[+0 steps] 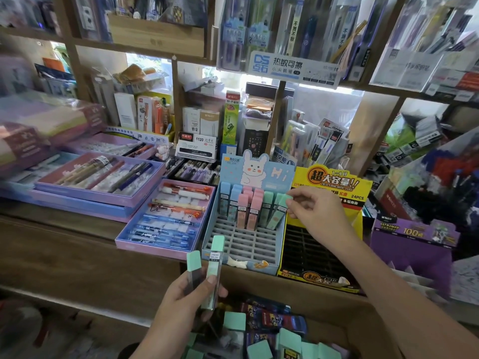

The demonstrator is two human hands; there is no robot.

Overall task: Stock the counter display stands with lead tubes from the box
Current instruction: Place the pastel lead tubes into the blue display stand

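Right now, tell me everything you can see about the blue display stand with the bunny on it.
The blue display stand looks like printed cardboard, with a bunny backboard and a grey grid of slots. Only the back rows are filled: blue-capped tubes on the left, pink ones in the middle, mint ones on the right; the front slots stand vacant. It sits on the counter between a pink tray and a yellow stand. The right hand pinches a tilted mint tube at its back right corner.

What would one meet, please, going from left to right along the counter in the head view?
In order: purple pen tray → pink pen tray → blue bunny stand → yellow stand → purple box.
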